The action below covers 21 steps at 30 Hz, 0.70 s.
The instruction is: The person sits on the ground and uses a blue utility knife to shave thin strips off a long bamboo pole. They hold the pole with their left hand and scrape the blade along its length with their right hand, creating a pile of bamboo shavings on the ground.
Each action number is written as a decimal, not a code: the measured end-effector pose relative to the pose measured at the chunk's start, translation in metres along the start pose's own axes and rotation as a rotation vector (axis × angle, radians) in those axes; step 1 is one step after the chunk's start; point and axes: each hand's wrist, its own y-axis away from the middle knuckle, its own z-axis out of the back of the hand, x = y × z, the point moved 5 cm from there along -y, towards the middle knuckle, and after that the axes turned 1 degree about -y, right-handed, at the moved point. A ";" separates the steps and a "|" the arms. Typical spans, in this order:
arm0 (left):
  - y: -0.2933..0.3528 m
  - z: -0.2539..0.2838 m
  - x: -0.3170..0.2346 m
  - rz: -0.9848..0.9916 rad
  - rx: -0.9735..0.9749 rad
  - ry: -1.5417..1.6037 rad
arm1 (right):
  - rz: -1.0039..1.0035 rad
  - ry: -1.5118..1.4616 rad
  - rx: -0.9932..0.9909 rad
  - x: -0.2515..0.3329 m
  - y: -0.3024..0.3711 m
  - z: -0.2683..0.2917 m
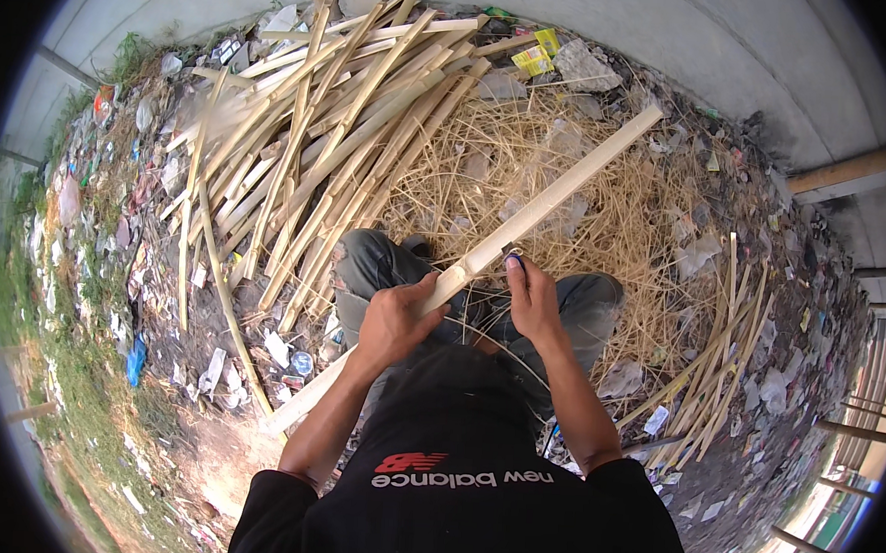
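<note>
A long, pale split bamboo strip (565, 191) slants across my lap, from the lower left up to the far right. My left hand (398, 319) is closed round it just below a node. Right of the node, my right hand (536, 301) grips a small knife (510, 251), whose short dark blade meets the strip's edge. A bit of blue shows by the fingers, and most of the handle is hidden in the fist. The strip's lower end passes beneath my left forearm.
A big pile of split bamboo strips (309, 149) lies ahead on the left. Thin shavings (565, 243) cover the ground before my knees. Narrow slivers (724, 361) lie in a bundle on the right. Litter surrounds me, and a grey wall (656, 32) rises at the back.
</note>
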 end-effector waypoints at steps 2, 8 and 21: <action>-0.001 -0.001 -0.001 0.010 -0.001 -0.008 | 0.021 0.022 0.034 -0.002 0.000 -0.006; 0.003 -0.001 0.002 0.074 0.016 -0.019 | 0.067 0.068 0.118 0.004 0.011 -0.019; -0.001 -0.002 -0.008 0.100 0.063 -0.030 | 0.015 -0.283 0.411 -0.004 0.012 -0.055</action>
